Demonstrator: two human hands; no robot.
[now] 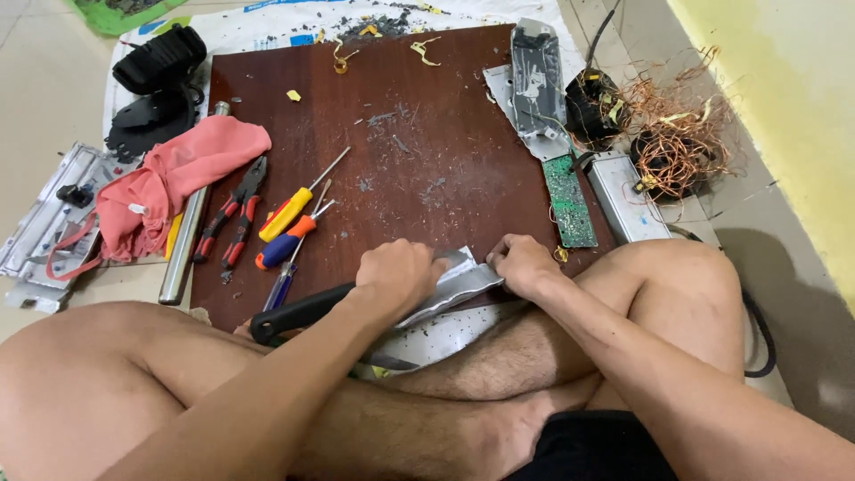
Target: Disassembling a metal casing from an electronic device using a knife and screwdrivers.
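The left hand [398, 274] is closed in a fist on the near end of a bent grey metal strip [454, 287], and the black handle of a tool [298, 313] runs out from under that fist toward 8 o'clock — whether the fist grips the handle as well I cannot tell. The right hand [521, 264] is closed too, pinching the strip's other end. The strip lies at the 6 o'clock edge of the brown board [427, 116], just above the crossed legs, with a wider sheet of the same metal [436, 338] under it on the lap.

To my eye the work is prying or bending the strip: both ends want a firm hold, the strip kept flat to the board edge, and fingers clear of the cut metal edges, which look sharp.

Counting outward: at 9 o'clock of the hands, three screwdrivers [289, 214] — one yellow-and-red, one blue-and-orange, one thin with a blue grip — then one pair of pliers [239, 209], one steel tube [189, 223] and one pink cloth [169, 183]. At 11 o'clock, one black casing [160, 61]. At 1 o'clock, one green circuit board [570, 203], one grey metal cover [534, 80], one white box [623, 198], and two tangles of copper wire [681, 134]
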